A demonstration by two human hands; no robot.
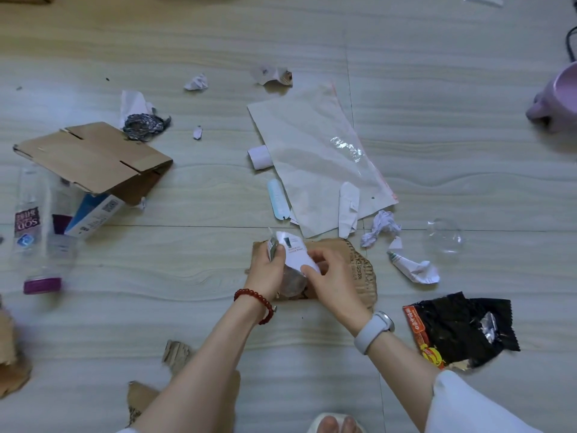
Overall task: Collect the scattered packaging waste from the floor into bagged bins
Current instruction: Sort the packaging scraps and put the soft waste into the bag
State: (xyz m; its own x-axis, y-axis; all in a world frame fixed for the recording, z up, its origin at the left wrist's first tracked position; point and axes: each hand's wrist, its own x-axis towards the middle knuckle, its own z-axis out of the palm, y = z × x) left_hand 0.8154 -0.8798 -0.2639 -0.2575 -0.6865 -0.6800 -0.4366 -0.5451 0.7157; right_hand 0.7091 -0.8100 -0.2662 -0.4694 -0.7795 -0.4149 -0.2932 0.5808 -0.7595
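— Two containers show on the floor (pixel 218 189): a folded brown box (pixel 93 157) at the left, with a blue-and-white carton (pixel 93 215) poking out beneath it, and a clear bottle (pixel 34 232) with a purple cap lying beside them.
— Anything in the bottle?
— Cannot tell; it is blurred.
— And the hands?
— Both are up over a torn cardboard piece (pixel 359 267). The left hand (pixel 268 270) is curled around a small silvery packet (pixel 272 249), thumb on top. The right hand (pixel 331 276) pinches a white paper (pixel 296 250) against it.
— Other waste?
— A big white mailer bag (pixel 318 157) lies ahead, crumpled paper (pixel 379 228) by its near corner, and a black snack wrapper (pixel 459 329) lies at the right.
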